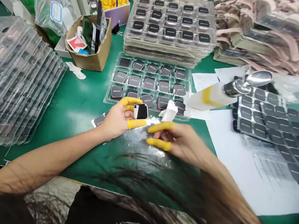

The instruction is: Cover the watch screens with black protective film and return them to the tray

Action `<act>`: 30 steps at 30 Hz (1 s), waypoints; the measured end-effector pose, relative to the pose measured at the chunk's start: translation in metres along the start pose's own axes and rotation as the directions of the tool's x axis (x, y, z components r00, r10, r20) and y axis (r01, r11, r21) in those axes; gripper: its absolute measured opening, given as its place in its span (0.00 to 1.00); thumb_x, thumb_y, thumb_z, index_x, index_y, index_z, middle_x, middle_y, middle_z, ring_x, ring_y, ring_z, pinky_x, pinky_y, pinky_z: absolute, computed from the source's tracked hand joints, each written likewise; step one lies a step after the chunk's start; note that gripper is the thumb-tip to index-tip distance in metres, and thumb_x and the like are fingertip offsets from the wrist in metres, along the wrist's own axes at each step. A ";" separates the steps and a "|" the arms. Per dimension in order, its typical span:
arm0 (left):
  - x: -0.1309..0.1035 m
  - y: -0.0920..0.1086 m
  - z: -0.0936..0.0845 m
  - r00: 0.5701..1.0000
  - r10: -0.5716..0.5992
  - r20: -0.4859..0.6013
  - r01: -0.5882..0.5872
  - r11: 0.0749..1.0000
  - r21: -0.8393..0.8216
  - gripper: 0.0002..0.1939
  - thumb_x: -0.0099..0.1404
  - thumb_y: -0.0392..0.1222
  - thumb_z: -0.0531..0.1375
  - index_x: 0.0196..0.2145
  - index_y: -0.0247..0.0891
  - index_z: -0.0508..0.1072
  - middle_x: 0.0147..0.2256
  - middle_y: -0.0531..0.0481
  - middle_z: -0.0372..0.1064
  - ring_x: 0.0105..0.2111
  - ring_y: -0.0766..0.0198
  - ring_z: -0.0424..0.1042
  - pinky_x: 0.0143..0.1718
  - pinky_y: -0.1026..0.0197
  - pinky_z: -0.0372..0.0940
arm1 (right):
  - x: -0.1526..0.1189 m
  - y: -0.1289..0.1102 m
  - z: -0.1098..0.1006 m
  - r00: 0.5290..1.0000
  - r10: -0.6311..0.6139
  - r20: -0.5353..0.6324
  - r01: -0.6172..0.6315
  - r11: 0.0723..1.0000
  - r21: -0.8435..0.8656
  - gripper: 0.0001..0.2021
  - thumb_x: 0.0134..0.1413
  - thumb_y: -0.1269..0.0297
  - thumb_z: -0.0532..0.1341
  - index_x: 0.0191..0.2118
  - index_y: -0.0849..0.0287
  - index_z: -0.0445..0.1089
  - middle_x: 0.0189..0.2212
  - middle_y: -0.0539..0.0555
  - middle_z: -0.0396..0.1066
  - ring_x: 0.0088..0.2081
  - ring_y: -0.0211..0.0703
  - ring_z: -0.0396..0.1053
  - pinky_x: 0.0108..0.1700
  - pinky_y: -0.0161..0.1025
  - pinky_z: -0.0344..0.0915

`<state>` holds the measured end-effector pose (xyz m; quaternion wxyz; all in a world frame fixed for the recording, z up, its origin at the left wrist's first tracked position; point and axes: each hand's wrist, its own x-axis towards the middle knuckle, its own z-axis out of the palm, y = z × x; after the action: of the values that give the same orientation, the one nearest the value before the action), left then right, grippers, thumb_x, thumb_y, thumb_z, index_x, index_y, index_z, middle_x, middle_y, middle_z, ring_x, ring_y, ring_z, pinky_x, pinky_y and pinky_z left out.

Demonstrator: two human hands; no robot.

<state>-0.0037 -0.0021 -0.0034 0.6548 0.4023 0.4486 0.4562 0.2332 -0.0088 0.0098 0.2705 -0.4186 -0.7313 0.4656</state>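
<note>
In my left hand (116, 119), yellow-cotted fingers hold a small rounded-square watch face (140, 111) with a glossy black screen and pale rim. My right hand (171, 137), also in yellow finger cots, is beside it, thumb and forefinger apart. A dark patch shows between those fingertips, but I cannot tell what it is. Clear plastic film (137, 137) lies crumpled on the table under both hands. Just beyond, a clear compartment tray (108, 93) holds rows of square pieces with dark labels. A crumpled white wipe (170, 111) rests at its near edge.
Stacked clear trays stand at the left (30, 84) and back (168, 43). A cardboard box (98, 57) of odds and ends is at back left. Right of the tray is a white bottle (215, 96) with a metal top. Dark label sheets (252, 115) lie on white paper (229, 158).
</note>
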 end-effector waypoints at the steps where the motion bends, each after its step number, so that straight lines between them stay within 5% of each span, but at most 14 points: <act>1: 0.000 0.000 0.000 1.000 -0.011 0.005 0.011 1.000 -0.003 0.34 0.48 0.33 0.78 0.51 0.37 0.70 0.44 0.49 0.75 0.37 0.67 0.76 0.46 0.56 0.74 | 0.001 0.000 -0.004 1.000 -0.024 0.019 0.026 0.992 -0.125 0.08 0.57 0.57 0.74 0.42 0.49 0.81 0.28 0.47 0.72 0.24 0.36 0.65 0.24 0.37 0.61; 3: -0.001 0.001 0.001 0.999 -0.037 0.021 0.037 0.999 -0.008 0.35 0.46 0.32 0.78 0.50 0.38 0.71 0.41 0.50 0.75 0.35 0.68 0.75 0.43 0.59 0.74 | 0.003 0.001 -0.011 0.985 -0.147 -0.091 0.114 0.950 -0.291 0.09 0.60 0.54 0.72 0.43 0.50 0.80 0.28 0.47 0.69 0.24 0.36 0.63 0.23 0.37 0.60; 6: -0.004 0.004 0.004 0.997 -0.064 0.048 0.063 0.998 0.020 0.34 0.46 0.29 0.77 0.49 0.37 0.71 0.38 0.53 0.75 0.32 0.71 0.74 0.41 0.62 0.73 | 0.007 0.011 -0.025 0.868 -0.373 -0.327 0.171 0.845 -0.507 0.10 0.60 0.51 0.71 0.41 0.50 0.79 0.34 0.51 0.72 0.29 0.41 0.68 0.27 0.41 0.64; 9: -0.007 0.008 0.008 0.994 -0.087 0.062 0.082 0.994 0.073 0.33 0.48 0.26 0.76 0.50 0.35 0.71 0.35 0.55 0.74 0.31 0.73 0.73 0.40 0.63 0.72 | 0.010 0.028 -0.032 0.801 -0.481 -0.356 0.121 0.713 -0.691 0.06 0.63 0.56 0.70 0.38 0.51 0.78 0.41 0.57 0.79 0.39 0.50 0.74 0.35 0.47 0.70; 15: -0.011 0.009 0.009 0.993 -0.113 0.043 0.103 0.976 0.193 0.31 0.52 0.28 0.74 0.53 0.32 0.73 0.33 0.53 0.74 0.31 0.70 0.73 0.40 0.61 0.72 | 0.014 0.016 -0.011 0.769 -0.529 -0.359 0.215 0.743 -0.634 0.05 0.63 0.65 0.70 0.42 0.49 0.75 0.37 0.52 0.81 0.39 0.48 0.74 0.39 0.48 0.72; 19: -0.011 0.006 0.009 0.987 -0.115 0.114 0.090 0.975 0.205 0.27 0.52 0.30 0.73 0.49 0.35 0.75 0.35 0.52 0.76 0.32 0.69 0.75 0.38 0.62 0.71 | 0.024 -0.005 0.021 0.800 -0.563 -0.208 0.354 0.722 -0.595 0.03 0.66 0.62 0.67 0.44 0.49 0.75 0.37 0.51 0.78 0.39 0.46 0.71 0.39 0.45 0.70; 25: -0.010 0.004 0.009 0.989 -0.141 0.050 0.123 0.954 0.274 0.30 0.49 0.32 0.73 0.51 0.35 0.76 0.29 0.55 0.75 0.29 0.67 0.74 0.34 0.63 0.68 | 0.023 0.005 0.031 0.824 -0.518 -0.230 0.304 0.746 -0.592 0.03 0.67 0.65 0.66 0.44 0.50 0.75 0.37 0.51 0.75 0.38 0.44 0.71 0.40 0.45 0.67; 30: -0.012 0.004 0.010 0.990 -0.140 0.028 0.118 0.914 0.388 0.26 0.51 0.37 0.73 0.48 0.35 0.77 0.28 0.54 0.75 0.29 0.64 0.74 0.36 0.60 0.69 | 0.022 0.008 0.036 0.792 -0.527 -0.309 0.270 0.756 -0.597 0.02 0.67 0.63 0.66 0.43 0.51 0.75 0.34 0.50 0.73 0.35 0.44 0.69 0.35 0.43 0.64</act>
<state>0.0024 -0.0138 0.0058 0.6037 0.5051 0.5370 0.3035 0.1963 -0.0041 -0.0127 0.4065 -0.4026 -0.8176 0.0650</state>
